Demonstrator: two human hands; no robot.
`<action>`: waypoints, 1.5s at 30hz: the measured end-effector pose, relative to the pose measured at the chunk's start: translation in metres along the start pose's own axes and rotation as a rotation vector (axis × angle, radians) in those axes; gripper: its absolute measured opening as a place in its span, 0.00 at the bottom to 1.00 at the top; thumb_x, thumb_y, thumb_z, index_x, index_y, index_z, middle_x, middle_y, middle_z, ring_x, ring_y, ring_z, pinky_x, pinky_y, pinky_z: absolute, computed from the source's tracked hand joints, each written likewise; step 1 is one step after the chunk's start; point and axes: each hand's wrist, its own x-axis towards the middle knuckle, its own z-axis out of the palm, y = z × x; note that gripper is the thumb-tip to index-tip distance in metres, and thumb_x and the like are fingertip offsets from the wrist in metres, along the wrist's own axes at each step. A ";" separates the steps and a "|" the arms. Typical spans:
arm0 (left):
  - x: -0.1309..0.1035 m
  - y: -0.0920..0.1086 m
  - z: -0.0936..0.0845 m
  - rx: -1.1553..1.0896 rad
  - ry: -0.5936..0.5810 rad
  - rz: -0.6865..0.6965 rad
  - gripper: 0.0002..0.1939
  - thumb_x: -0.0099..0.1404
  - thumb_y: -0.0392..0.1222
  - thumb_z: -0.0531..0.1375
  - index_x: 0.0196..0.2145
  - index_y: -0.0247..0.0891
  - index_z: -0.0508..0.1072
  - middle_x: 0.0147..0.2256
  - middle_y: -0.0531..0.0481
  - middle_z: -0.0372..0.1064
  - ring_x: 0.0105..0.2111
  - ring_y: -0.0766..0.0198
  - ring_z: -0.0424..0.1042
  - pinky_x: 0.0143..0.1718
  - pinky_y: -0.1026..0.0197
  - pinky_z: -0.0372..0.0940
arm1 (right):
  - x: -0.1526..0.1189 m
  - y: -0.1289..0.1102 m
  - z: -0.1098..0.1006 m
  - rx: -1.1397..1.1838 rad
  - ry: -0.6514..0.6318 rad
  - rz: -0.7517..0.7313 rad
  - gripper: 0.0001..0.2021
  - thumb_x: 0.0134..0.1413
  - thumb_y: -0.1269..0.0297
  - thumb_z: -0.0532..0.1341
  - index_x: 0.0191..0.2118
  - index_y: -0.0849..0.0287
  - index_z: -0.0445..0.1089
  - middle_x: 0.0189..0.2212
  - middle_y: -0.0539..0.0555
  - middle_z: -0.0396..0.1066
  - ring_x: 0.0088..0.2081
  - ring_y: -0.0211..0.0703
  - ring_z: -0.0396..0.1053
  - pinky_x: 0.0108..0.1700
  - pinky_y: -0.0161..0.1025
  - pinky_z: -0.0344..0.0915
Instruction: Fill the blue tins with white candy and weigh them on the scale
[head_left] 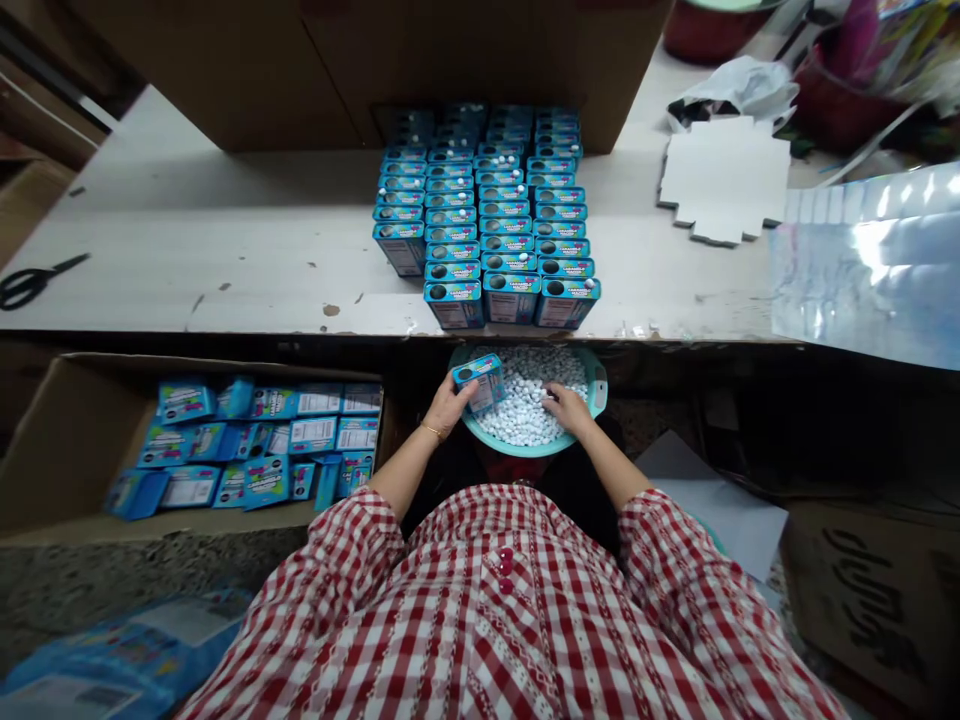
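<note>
A small blue candy box (pixel 487 385) with a dark round spot on its top end is gripped in my left hand (pixel 447 408), tilted over the left side of a turquoise basin (pixel 600 385). Small white candies (pixel 529 405) fill the basin. On its right side, my right hand (pixel 568 408) has its fingers curled and dipped among the candies; the fingertips are partly hidden. Just beyond the basin, rows of similar blue boxes (pixel 510 225) stand upright on the white table (pixel 285 250), with a few white candies lying on their tops.
A cardboard carton (pixel 67 430) of blue boxes sits at left. Black scissors (pixel 34 285) lie on the table's left end. A large brown carton (pixel 450 60) stands behind the rows. White cut-out cards (pixel 724 180) and a clear plastic sheet (pixel 874 265) are at right.
</note>
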 end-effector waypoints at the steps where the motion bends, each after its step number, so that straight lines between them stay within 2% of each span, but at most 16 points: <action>1: -0.002 0.004 -0.007 0.039 0.020 0.031 0.24 0.55 0.57 0.59 0.43 0.37 0.66 0.40 0.48 0.70 0.42 0.62 0.69 0.48 0.58 0.63 | -0.003 0.004 -0.005 0.028 0.003 -0.002 0.17 0.56 0.64 0.56 0.52 0.59 0.67 0.44 0.56 0.73 0.44 0.43 0.70 0.43 0.34 0.65; 5: -0.006 0.016 -0.019 0.161 0.004 0.143 0.24 0.54 0.53 0.61 0.44 0.36 0.66 0.37 0.49 0.69 0.38 0.62 0.68 0.46 0.59 0.62 | -0.013 0.014 -0.033 0.214 0.053 -0.084 0.16 0.53 0.65 0.58 0.48 0.58 0.69 0.42 0.54 0.74 0.43 0.44 0.70 0.44 0.38 0.65; 9: -0.003 0.024 -0.005 0.280 -0.062 0.178 0.24 0.54 0.50 0.62 0.45 0.35 0.66 0.36 0.50 0.69 0.36 0.62 0.68 0.43 0.60 0.63 | -0.021 0.004 -0.072 0.273 0.056 -0.197 0.15 0.52 0.63 0.58 0.47 0.57 0.70 0.40 0.53 0.75 0.41 0.44 0.71 0.44 0.38 0.65; 12: 0.000 0.031 0.009 0.373 -0.122 0.196 0.22 0.55 0.47 0.62 0.46 0.37 0.67 0.39 0.48 0.69 0.39 0.61 0.69 0.44 0.60 0.63 | -0.025 -0.020 -0.101 0.158 -0.015 -0.263 0.15 0.52 0.64 0.59 0.47 0.56 0.71 0.42 0.52 0.75 0.43 0.44 0.71 0.45 0.37 0.64; 16: 0.001 0.036 0.019 0.479 -0.165 0.230 0.21 0.56 0.43 0.62 0.47 0.37 0.67 0.44 0.46 0.69 0.45 0.58 0.68 0.48 0.58 0.62 | -0.029 -0.060 -0.131 -0.201 -0.116 -0.238 0.18 0.54 0.61 0.57 0.50 0.52 0.70 0.43 0.54 0.74 0.45 0.49 0.70 0.44 0.40 0.64; 20: 0.001 0.035 0.020 0.563 -0.180 0.266 0.21 0.57 0.43 0.62 0.48 0.38 0.67 0.47 0.45 0.68 0.48 0.56 0.68 0.50 0.55 0.61 | -0.033 -0.093 -0.146 -0.494 -0.145 -0.215 0.18 0.56 0.58 0.55 0.51 0.52 0.68 0.42 0.58 0.74 0.44 0.54 0.71 0.41 0.44 0.65; 25: 0.004 0.031 0.023 0.570 -0.186 0.299 0.22 0.56 0.44 0.62 0.48 0.38 0.67 0.47 0.44 0.68 0.48 0.54 0.67 0.51 0.54 0.61 | -0.036 -0.126 -0.152 -0.650 -0.111 -0.278 0.15 0.57 0.63 0.52 0.46 0.59 0.69 0.39 0.63 0.74 0.41 0.56 0.72 0.37 0.44 0.65; 28: 0.005 0.028 0.022 0.489 -0.169 0.304 0.22 0.56 0.43 0.62 0.48 0.37 0.67 0.46 0.44 0.68 0.48 0.56 0.67 0.50 0.55 0.61 | -0.042 -0.130 -0.160 -0.672 -0.099 -0.275 0.13 0.57 0.64 0.51 0.44 0.60 0.69 0.38 0.63 0.74 0.40 0.55 0.72 0.38 0.43 0.65; 30: 0.004 0.026 0.018 0.409 -0.144 0.283 0.22 0.55 0.43 0.62 0.47 0.36 0.67 0.45 0.45 0.69 0.46 0.57 0.68 0.49 0.57 0.61 | -0.047 -0.116 -0.164 -0.655 -0.074 -0.261 0.13 0.58 0.62 0.52 0.45 0.58 0.68 0.41 0.61 0.73 0.41 0.53 0.72 0.38 0.42 0.65; 33: 0.004 0.019 0.008 0.280 -0.095 0.210 0.22 0.55 0.46 0.63 0.46 0.36 0.67 0.40 0.48 0.70 0.41 0.61 0.69 0.46 0.59 0.62 | -0.053 -0.072 -0.155 -0.632 -0.057 -0.177 0.14 0.58 0.59 0.53 0.48 0.55 0.66 0.45 0.59 0.72 0.41 0.50 0.72 0.37 0.40 0.64; 35: 0.006 0.012 0.003 0.195 -0.068 0.135 0.22 0.55 0.49 0.62 0.45 0.36 0.66 0.37 0.50 0.70 0.39 0.62 0.69 0.46 0.59 0.63 | -0.052 -0.040 -0.132 -0.615 -0.099 -0.086 0.14 0.58 0.61 0.53 0.48 0.56 0.67 0.44 0.59 0.72 0.40 0.49 0.72 0.36 0.39 0.64; 37: 0.009 0.004 0.003 0.118 -0.056 0.036 0.22 0.55 0.51 0.61 0.44 0.36 0.67 0.38 0.49 0.70 0.39 0.62 0.69 0.47 0.58 0.63 | -0.047 -0.018 -0.097 -0.521 -0.143 -0.034 0.14 0.58 0.64 0.53 0.48 0.58 0.67 0.44 0.61 0.72 0.40 0.50 0.72 0.36 0.40 0.64; 39: 0.012 -0.003 0.010 0.040 -0.055 -0.059 0.22 0.56 0.52 0.61 0.44 0.37 0.67 0.40 0.48 0.70 0.41 0.61 0.69 0.48 0.57 0.63 | -0.038 -0.012 -0.060 -0.322 -0.136 -0.042 0.15 0.60 0.66 0.51 0.50 0.60 0.66 0.46 0.62 0.71 0.43 0.50 0.71 0.39 0.40 0.64; 41: 0.015 -0.007 0.021 -0.033 -0.067 -0.116 0.22 0.56 0.52 0.61 0.44 0.37 0.66 0.43 0.47 0.70 0.43 0.61 0.69 0.49 0.57 0.63 | -0.025 -0.017 -0.027 -0.198 -0.108 -0.061 0.17 0.62 0.64 0.47 0.53 0.59 0.64 0.49 0.61 0.69 0.47 0.49 0.69 0.43 0.39 0.63; 43: 0.015 -0.007 0.030 -0.090 -0.086 -0.134 0.22 0.56 0.52 0.61 0.43 0.36 0.66 0.43 0.46 0.70 0.44 0.61 0.69 0.49 0.56 0.63 | -0.012 -0.025 -0.006 -0.134 -0.081 -0.058 0.19 0.63 0.64 0.46 0.55 0.59 0.63 0.51 0.59 0.69 0.50 0.48 0.67 0.46 0.38 0.62; 45: 0.013 -0.002 0.032 -0.106 -0.090 -0.120 0.22 0.55 0.53 0.60 0.42 0.36 0.66 0.42 0.46 0.70 0.43 0.61 0.69 0.49 0.56 0.63 | -0.002 -0.027 0.005 -0.067 -0.060 -0.037 0.18 0.62 0.64 0.48 0.54 0.59 0.64 0.49 0.58 0.70 0.49 0.47 0.68 0.46 0.38 0.63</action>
